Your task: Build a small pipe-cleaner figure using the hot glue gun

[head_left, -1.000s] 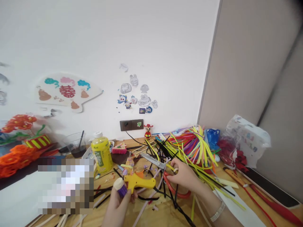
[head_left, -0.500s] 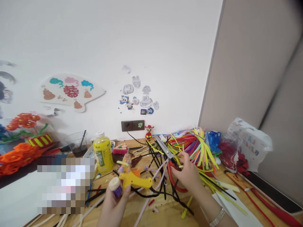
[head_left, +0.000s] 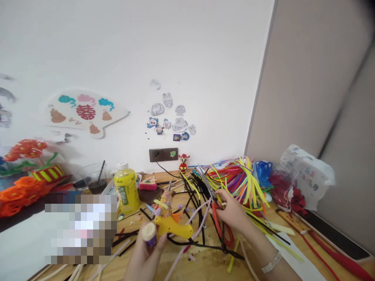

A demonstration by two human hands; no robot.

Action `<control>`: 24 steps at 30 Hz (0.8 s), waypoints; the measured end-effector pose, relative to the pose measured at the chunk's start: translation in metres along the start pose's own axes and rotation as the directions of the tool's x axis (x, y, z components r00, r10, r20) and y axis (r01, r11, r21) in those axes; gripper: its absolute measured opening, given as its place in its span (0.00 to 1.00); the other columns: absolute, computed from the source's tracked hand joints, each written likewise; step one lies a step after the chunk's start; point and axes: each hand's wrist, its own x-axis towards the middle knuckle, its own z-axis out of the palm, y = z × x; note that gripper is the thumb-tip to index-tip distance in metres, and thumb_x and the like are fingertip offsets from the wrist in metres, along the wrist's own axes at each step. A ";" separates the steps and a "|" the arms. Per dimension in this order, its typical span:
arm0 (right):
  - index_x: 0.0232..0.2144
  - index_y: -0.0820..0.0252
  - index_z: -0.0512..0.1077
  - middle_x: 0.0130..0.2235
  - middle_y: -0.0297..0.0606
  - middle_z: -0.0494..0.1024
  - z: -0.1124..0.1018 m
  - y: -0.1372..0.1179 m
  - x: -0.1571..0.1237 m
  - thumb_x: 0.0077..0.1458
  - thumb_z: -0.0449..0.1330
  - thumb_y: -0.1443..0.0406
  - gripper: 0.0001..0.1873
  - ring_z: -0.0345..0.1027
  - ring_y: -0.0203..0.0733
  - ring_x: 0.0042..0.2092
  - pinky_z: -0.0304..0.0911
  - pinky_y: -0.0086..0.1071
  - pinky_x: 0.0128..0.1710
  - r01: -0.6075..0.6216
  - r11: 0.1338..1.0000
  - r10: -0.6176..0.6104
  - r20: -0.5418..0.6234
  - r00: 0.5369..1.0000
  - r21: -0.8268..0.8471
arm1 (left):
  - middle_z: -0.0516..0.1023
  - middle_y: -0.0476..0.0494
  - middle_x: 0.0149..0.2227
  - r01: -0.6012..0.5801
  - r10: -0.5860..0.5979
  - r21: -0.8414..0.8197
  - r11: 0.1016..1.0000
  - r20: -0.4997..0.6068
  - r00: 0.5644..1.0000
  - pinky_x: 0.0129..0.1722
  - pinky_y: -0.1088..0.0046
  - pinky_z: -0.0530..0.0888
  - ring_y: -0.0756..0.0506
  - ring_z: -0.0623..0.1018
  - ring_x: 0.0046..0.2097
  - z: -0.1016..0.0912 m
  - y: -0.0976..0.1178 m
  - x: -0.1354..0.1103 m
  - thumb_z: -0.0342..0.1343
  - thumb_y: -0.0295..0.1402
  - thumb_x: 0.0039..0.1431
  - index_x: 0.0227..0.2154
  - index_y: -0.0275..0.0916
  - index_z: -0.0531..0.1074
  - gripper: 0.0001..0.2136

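**Hands at the craft surface: glue gun left, scissors right**

Far left, you have orange pipe-cleaner flowers point(head_left: 17, 199) beside a yellow-striped pot point(head_left: 48, 173) holding red blooms. A pixelated patch point(head_left: 80, 230) hides what lies below them. Next along the wooden surface point(head_left: 205, 269) stand a clear cup point(head_left: 93, 183) with dark liquid and a stick in it, then a yellow bottle point(head_left: 125, 191).

Your left hand point(head_left: 143, 253) sits low at centre-left, its grip closed around a purple cylinder point(head_left: 150, 239) with a cream end. A yellow hot glue gun point(head_left: 172, 229) lies against that hand; you cannot tell whether the hand holds it too. A pastel craft piece point(head_left: 165, 203) rises just behind the gun.

Loose black pipe cleaners point(head_left: 190, 191) and pale ones point(head_left: 199, 220) cross the middle. Your right hand point(head_left: 234, 214), with a silver bracelet point(head_left: 271, 262) on the wrist, has a narrow grip on red-handled scissors point(head_left: 218, 220), blades nearly closed and pointing up and left. A multicoloured pipe-cleaner bundle point(head_left: 237, 179) sits just beyond them.

Further right are a blue bag point(head_left: 263, 173), red flowers in clear plastic point(head_left: 281, 183), and a white printed bag point(head_left: 306, 171). A white paper sheet point(head_left: 293, 253) lies nearer you.
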 end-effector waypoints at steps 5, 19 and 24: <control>0.42 0.57 0.63 0.34 0.31 0.72 0.006 -0.005 -0.009 0.36 0.62 0.71 0.27 0.66 0.35 0.31 0.62 0.28 0.32 0.064 0.948 -0.144 0.242 0.959 0.313 | 0.76 0.47 0.32 -0.019 0.017 0.027 0.999 0.089 0.996 0.42 0.71 0.70 0.42 0.73 0.39 0.001 -0.001 -0.004 0.66 0.43 0.34 0.30 0.40 0.70 0.20; 0.38 0.56 0.71 0.31 0.30 0.71 0.015 0.006 -0.010 0.31 0.62 0.72 0.25 0.63 0.34 0.29 0.60 0.26 0.28 -0.102 0.878 -0.119 0.420 0.900 0.469 | 0.74 0.38 0.48 0.134 -0.137 0.029 0.991 0.153 0.979 0.56 0.61 0.58 0.36 0.67 0.54 -0.002 -0.007 -0.007 0.65 0.40 0.38 0.41 0.37 0.69 0.25; 0.38 0.57 0.71 0.26 0.29 0.68 0.009 -0.003 -0.013 0.31 0.61 0.70 0.24 0.62 0.35 0.28 0.60 0.27 0.29 -0.127 0.861 -0.098 0.405 0.909 0.492 | 0.76 0.38 0.45 0.162 -0.164 0.026 0.986 0.163 0.973 0.57 0.58 0.57 0.35 0.67 0.54 -0.005 -0.004 -0.005 0.66 0.39 0.37 0.38 0.36 0.71 0.22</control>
